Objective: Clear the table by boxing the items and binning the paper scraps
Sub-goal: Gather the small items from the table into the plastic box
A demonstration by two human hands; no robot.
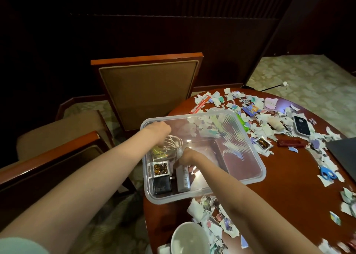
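Paper scraps [212, 215] lay under the right forearm; a sweep could've dumped them on the floor. Right hand [189, 155] was clamped on the grey bottle [183, 178] inside the clear plastic box [263, 172]. Left hand [159, 130] was curled over the white cable [173, 143], grip unclear. The box sat at the table edge beside the left hand; a shove could've tipped it off. Phone [301, 127] lay beyond the right hand, unboxed.

Nothing legible anywhere. Print runs down the grey bottle [183, 178] in the clear box [173, 199], too blurred to read. White marks on the red wrapper strip [199, 104] and the phone-like device [301, 126] can't be made out either.
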